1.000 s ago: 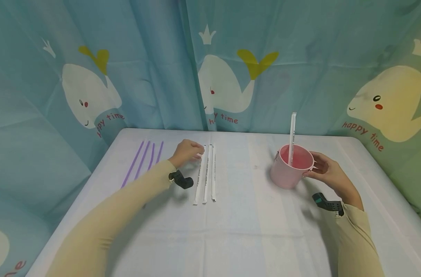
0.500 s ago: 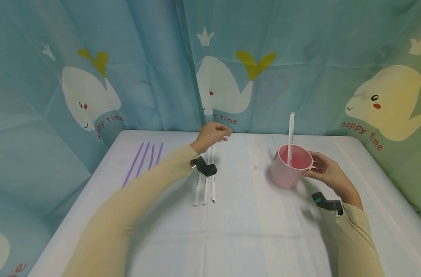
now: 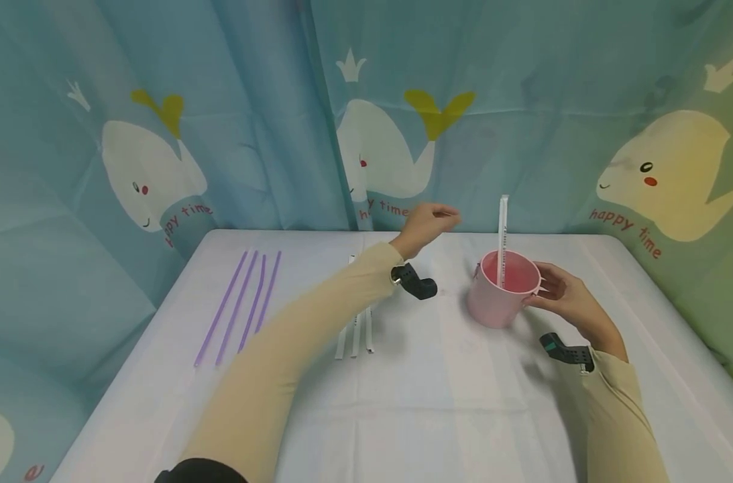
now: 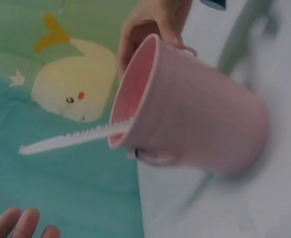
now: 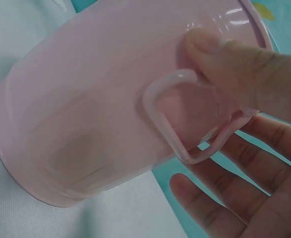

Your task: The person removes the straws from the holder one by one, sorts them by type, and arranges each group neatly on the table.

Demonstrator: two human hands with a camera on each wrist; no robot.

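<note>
A pink bucket [image 3: 489, 305] stands upright at the right of the table. One white paper-wrapped straw [image 3: 502, 231] leans inside it, its upper part above the rim. My right hand [image 3: 574, 305] holds the bucket's right side, thumb on the outer wall by the small looped handle [image 5: 155, 106], the other fingers round the far side. My left hand [image 3: 425, 229] is in the air left of the bucket, near the table's back edge. Its fingertips [image 4: 26, 224] are apart from the straw, and nothing shows in them. Three wrapped straws [image 3: 355, 339] lie mid-table, partly hidden by my left forearm.
Several purple straws [image 3: 224, 308] lie side by side on the left of the white table [image 3: 414, 409]. A blue-green curtain [image 3: 269, 168] with whale prints hangs right behind the table's back edge and along the sides.
My left hand has moved right, from beside the wrapped straws past them toward the bucket. My right hand and the bucket have stayed in place.
</note>
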